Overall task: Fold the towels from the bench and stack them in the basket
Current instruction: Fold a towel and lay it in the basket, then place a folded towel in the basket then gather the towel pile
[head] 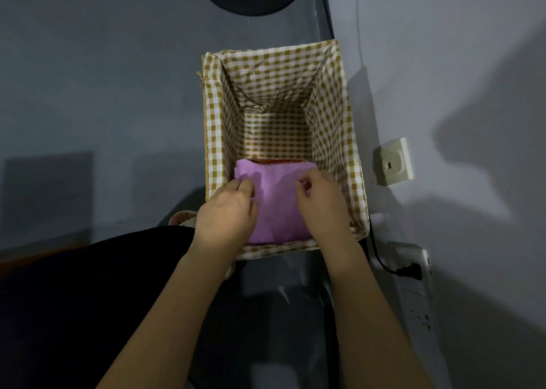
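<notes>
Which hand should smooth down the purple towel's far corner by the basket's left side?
Probably the left hand: it already rests by that corner of the purple towel, near the basket left wall. The right hand sits farther right.

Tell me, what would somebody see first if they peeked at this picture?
First the bright purple towel lying folded in the near end of the checked basket, on top of something reddish that barely peeks out behind it. The left hand and the right hand sit on either side of it, fingers curled onto the cloth. Next comes the white wall socket to the right of the basket.
</notes>
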`<state>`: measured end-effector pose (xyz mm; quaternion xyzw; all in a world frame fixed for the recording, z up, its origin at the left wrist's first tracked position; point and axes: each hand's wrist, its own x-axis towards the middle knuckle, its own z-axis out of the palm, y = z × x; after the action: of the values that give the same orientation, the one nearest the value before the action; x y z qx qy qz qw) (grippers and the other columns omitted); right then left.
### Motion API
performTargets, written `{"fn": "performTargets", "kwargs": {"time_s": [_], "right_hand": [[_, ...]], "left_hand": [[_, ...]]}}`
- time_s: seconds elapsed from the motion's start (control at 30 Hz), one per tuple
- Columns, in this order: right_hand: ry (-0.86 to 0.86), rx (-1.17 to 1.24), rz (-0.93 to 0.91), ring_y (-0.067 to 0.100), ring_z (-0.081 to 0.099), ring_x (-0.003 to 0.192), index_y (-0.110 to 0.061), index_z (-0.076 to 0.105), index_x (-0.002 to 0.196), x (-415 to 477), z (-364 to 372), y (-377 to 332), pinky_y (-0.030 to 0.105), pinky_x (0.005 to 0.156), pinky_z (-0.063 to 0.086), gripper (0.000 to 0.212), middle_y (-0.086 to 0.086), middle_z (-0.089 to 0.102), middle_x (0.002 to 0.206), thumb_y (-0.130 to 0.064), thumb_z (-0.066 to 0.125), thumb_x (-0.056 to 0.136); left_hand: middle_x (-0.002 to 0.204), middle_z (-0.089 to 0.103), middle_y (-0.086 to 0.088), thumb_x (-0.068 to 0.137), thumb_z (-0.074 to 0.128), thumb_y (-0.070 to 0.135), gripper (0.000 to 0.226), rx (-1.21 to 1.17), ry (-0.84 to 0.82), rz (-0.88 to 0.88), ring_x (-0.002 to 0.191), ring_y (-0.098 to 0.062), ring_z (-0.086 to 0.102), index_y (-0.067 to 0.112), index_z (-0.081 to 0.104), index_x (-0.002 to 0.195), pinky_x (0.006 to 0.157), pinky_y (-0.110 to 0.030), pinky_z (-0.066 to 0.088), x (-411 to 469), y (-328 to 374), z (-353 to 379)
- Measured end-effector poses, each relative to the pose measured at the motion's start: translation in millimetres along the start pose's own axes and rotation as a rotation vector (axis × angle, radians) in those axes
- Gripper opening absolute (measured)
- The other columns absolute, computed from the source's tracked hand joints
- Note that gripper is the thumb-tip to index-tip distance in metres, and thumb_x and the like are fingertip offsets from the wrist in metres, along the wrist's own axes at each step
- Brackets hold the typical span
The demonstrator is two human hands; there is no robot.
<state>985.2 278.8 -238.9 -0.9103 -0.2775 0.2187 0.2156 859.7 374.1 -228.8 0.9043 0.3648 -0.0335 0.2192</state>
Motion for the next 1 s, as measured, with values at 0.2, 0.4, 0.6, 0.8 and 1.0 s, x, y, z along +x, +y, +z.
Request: {"fn": "performTargets", "kwargs": {"time_s": [0.2,0.4,0.6,0.8,1.0], "right_hand": [[-0.072,-0.004,-0.249,0.018,0.056,0.092,-0.012,0.059,0.106,-18.6,-18.2,-61.1,0.036,0.080,0.048,0.018,0.004,0.058,0.108,-0.022,0.048,0.097],[-0.127,-0.009,-0.465,0.027,0.056,0.097,-0.010,0.060,0.101,-52.6,-13.7,-145.6,0.040,0.083,0.045,0.016,0.010,0.058,0.106,-0.022,0.051,0.095],[-0.227,-0.020,-0.749,0.031,0.056,0.100,-0.010,0.060,0.098,-118.4,20.8,-246.4,0.040,0.086,0.044,0.015,0.013,0.058,0.103,-0.022,0.054,0.093],[-0.432,-0.067,-1.119,0.023,0.055,0.099,-0.014,0.058,0.101,-219.9,74.5,-343.5,0.034,0.080,0.045,0.016,0.003,0.055,0.102,-0.026,0.049,0.097],[-0.683,-0.158,-1.426,0.015,0.053,0.095,-0.018,0.055,0.103,-345.4,127.4,-393.4,0.033,0.075,0.046,0.017,-0.004,0.051,0.104,-0.030,0.044,0.099]], "left_hand": [[0.108,0.060,-0.011,0.097,0.043,0.029,0.026,0.014,0.114,-0.023,0.096,-0.034,0.057,0.010,0.056,0.109,0.068,-0.037,0.040,-16.9,-11.2,-57.8],[0.104,0.062,-0.011,0.095,0.046,0.028,0.019,0.039,0.212,-0.098,0.094,-0.036,0.058,0.012,0.056,0.099,0.069,-0.038,0.043,-74.7,-64.7,-130.9],[0.095,0.063,-0.006,0.095,0.049,0.028,0.015,-0.009,0.345,-0.324,0.088,-0.032,0.060,0.015,0.055,0.092,0.071,-0.039,0.048,-183.7,-140.2,-195.8],[0.099,0.062,0.003,0.098,0.044,0.030,0.017,0.015,0.503,-0.650,0.086,-0.020,0.060,0.019,0.057,0.101,0.068,-0.035,0.050,-328.6,-201.2,-233.0],[0.098,0.063,0.003,0.097,0.046,0.032,0.016,-0.061,0.643,-1.006,0.080,-0.017,0.056,0.021,0.057,0.102,0.066,-0.031,0.046,-473.4,-226.4,-211.1]]}}
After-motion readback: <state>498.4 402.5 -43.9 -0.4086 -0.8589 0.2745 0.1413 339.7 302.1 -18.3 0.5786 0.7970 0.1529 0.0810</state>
